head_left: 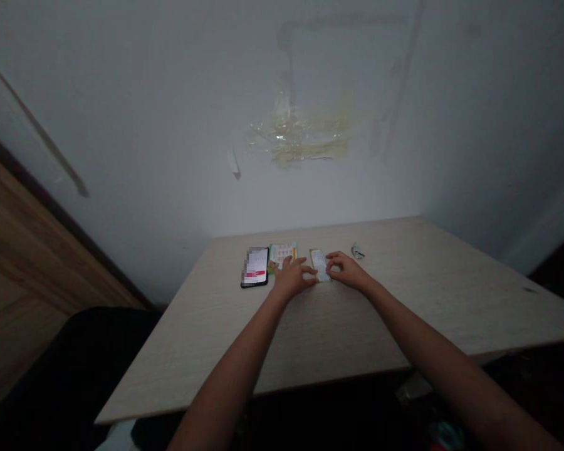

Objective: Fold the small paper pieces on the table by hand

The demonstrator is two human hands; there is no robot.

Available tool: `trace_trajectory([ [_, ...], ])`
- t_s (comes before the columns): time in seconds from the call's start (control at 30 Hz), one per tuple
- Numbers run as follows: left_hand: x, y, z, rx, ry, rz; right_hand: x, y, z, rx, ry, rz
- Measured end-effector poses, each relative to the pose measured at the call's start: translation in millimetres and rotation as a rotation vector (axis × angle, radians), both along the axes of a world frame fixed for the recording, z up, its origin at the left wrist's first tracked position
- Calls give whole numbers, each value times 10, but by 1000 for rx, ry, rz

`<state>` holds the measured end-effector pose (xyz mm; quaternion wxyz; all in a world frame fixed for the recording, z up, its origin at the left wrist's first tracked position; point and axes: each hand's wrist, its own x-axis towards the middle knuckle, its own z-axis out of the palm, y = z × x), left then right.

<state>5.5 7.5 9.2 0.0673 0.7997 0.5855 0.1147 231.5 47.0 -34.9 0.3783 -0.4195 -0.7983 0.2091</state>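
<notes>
A tape-marked wall (160, 125) is fronted by a pale table (348, 338). Over it, the left hand (291, 277) and right hand (348, 271) are held, fingers bent. A lit phone (261, 263) is laid beside a partly covered printed card (282, 252). Between the hands, a narrow slip (318, 259) is touched at both edges; whether it is pinched cannot be told. A crumpled scrap (357, 252) is seen farther right.

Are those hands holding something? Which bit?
Small printed paper: left hand at its left edge, right hand at its right; I can't tell if either grips it.
</notes>
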Motion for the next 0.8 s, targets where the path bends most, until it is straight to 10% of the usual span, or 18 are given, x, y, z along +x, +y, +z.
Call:
trace_trajectory([
  [0.8,-17,11,9,-28,19,-12,73,-1,13,-40,-123,97],
])
